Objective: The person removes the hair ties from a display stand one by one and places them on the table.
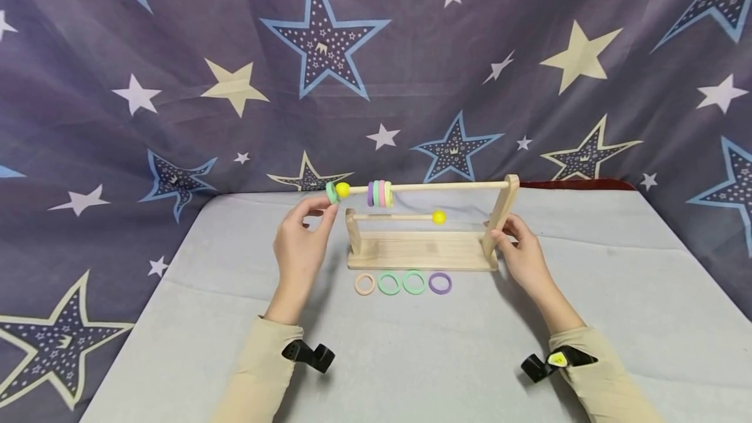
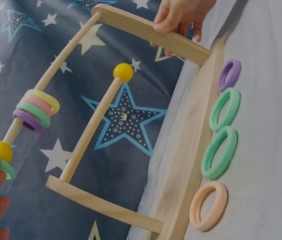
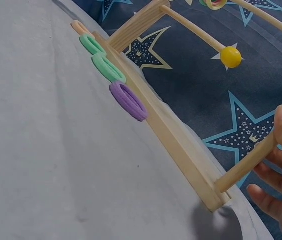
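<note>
My left hand (image 1: pixel 301 243) pinches a green hair tie (image 1: pixel 331 192) between thumb and fingers, at the yellow ball (image 1: pixel 343 190) tipping the upper rod (image 1: pixel 449 186) of a wooden stand. Inward from that ball hang a purple, a green, a pink and a yellow hair tie (image 2: pixel 36 110). With thumb in front and fingers behind, my right hand (image 1: pixel 524 254) grips the stand's tall right post (image 1: pixel 502 213). A shorter rod (image 1: pixel 396 217) below bears no ties and ends in another yellow ball (image 1: pixel 438 217). In the left wrist view the left hand is partly cut off.
In front of the stand's base (image 1: pixel 423 252) lie a peach hair tie (image 1: pixel 365 284), two green ones (image 1: pixel 389 283) and a purple one (image 1: pixel 440 283), in a row. A pale cloth (image 1: pixel 411 358) covers the table. Behind it hangs a dark star-patterned curtain (image 1: pixel 405 70).
</note>
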`<state>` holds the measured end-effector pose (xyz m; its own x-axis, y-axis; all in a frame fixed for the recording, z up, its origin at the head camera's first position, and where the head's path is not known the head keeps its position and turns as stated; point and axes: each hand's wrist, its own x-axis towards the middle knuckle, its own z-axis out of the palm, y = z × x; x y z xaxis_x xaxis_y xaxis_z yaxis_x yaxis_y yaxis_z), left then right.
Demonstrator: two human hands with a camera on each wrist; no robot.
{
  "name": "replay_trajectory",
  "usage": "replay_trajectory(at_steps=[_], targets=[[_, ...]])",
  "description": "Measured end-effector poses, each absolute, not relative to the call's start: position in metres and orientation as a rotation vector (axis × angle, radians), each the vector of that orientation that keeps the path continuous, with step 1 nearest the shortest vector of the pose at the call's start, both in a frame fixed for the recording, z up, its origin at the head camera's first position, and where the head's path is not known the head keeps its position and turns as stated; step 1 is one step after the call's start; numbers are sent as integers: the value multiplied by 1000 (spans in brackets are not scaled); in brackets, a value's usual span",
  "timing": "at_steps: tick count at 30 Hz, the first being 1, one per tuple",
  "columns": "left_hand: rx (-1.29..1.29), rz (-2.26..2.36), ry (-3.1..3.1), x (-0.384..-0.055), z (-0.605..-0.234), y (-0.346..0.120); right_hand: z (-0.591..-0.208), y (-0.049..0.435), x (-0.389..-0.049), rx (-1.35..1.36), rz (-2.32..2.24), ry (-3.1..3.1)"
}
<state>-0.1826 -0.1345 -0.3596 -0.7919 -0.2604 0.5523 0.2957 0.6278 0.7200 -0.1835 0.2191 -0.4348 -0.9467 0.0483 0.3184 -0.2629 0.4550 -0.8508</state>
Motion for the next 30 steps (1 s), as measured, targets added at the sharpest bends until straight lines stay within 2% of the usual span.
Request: replay_trajectory(at_steps=[7,15,23,30], targets=[[-92,-1100,-2254,-179,-362,-137,-413,210,-172,196,1513,-2392],[-151,-1063,-2320,-169,-364,-135,-438,220,-186,193,1496,-2390],[-252,-1044,-2332,-163,-371,-130,-439,221,-187,182,1501,-2395],[-459,-971,-2407,-160,-381,-127,-439,221,-185,181,1502,-2396]])
